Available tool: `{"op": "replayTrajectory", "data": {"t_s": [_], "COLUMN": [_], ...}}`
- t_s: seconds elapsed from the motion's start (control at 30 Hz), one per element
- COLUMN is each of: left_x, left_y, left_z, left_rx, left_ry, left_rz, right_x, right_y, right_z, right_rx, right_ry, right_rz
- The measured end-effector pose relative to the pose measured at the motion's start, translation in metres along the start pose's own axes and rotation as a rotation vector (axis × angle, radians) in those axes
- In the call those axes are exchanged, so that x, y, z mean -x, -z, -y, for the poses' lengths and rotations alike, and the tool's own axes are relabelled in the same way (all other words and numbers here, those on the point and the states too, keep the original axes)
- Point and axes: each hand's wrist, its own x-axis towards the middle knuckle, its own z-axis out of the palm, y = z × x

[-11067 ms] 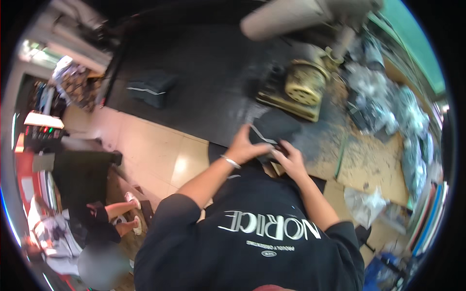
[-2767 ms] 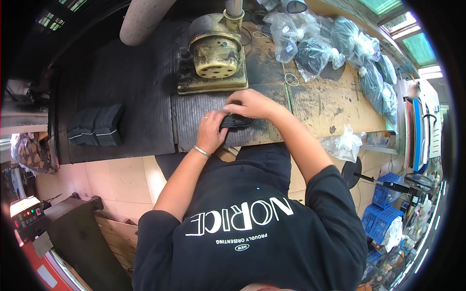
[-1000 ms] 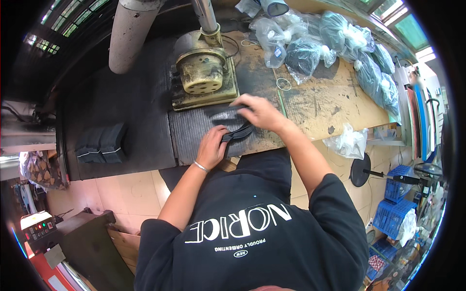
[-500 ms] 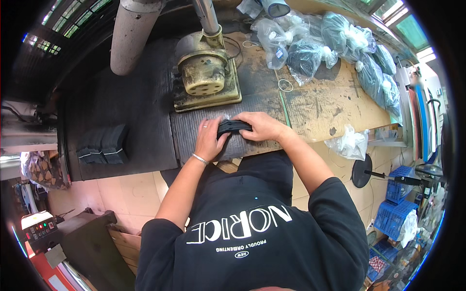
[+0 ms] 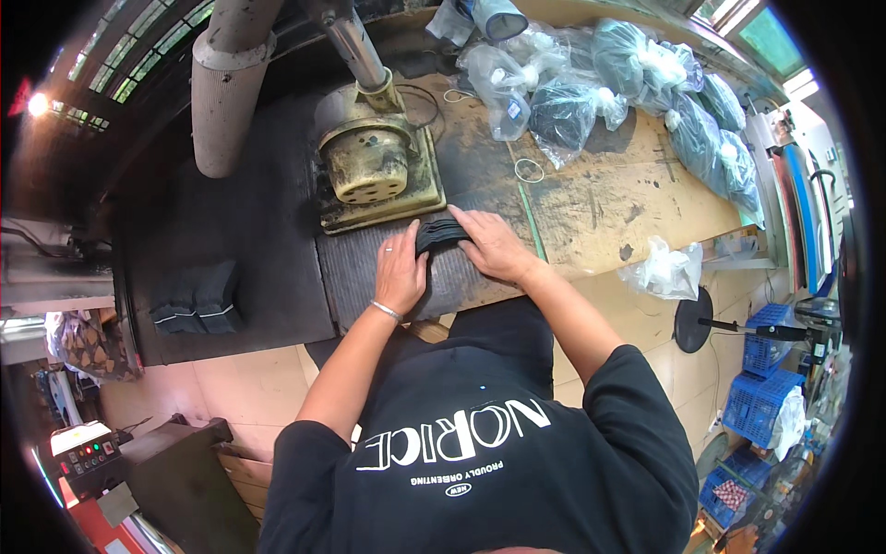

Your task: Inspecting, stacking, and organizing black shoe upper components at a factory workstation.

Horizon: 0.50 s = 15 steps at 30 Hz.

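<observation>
A small stack of thin black strips (image 5: 441, 234) is held between my two hands, bowed upward in the middle with its layers showing as fine lines. At its left end, my left hand (image 5: 401, 268) has fingers and thumb closed about the strips. My right hand (image 5: 494, 245) grips the opposite end, thumb on the near side and fingers on the far side. Both hands are just over the ribbed dark mat (image 5: 355, 277) at the bench's near edge. Right behind them stands a grimy cream-coloured machine (image 5: 369, 171) with a round, holed housing on a square base.
Bundles of similar black pieces (image 5: 196, 295) lie on the bench's left side with pale bands. Knotted clear plastic bags (image 5: 577, 106) crowd the far right, near a loose rubber band (image 5: 530, 170). A ribbed grey duct (image 5: 226, 111) hangs at far left. A crumpled bag (image 5: 666, 270) lies at the right edge.
The strips have gone from a fairly flat, compact block to an arched stack with its layers more visible. Both hands still hold its ends. The whole view has shifted slightly.
</observation>
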Motion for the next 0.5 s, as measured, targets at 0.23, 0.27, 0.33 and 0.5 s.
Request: {"op": "replayTrajectory", "data": {"t_s": [0.23, 0.27, 0.33, 0.5], "left_x": [-0.028, -0.026, -0.021, -0.016], "left_y": [-0.018, -0.023, -0.028, -0.037], "left_z": [-0.005, -0.006, -0.009, -0.015], "left_rx": [-0.009, -0.016, 0.011, -0.083], "left_ry": [0.043, 0.083, 0.111, 0.083], "left_rz": [-0.175, -0.215, -0.157, -0.229], "right_x": [-0.024, -0.025, -0.022, -0.021], "right_y": [0.007, 0.008, 0.004, -0.006], "right_z": [-0.013, -0.012, -0.011, -0.005], "right_rx": [0.112, 0.114, 0.111, 0.218], "right_ry": [-0.039, -0.040, -0.080, -0.043], "right_rz": [-0.206, -0.211, -0.238, -0.205]}}
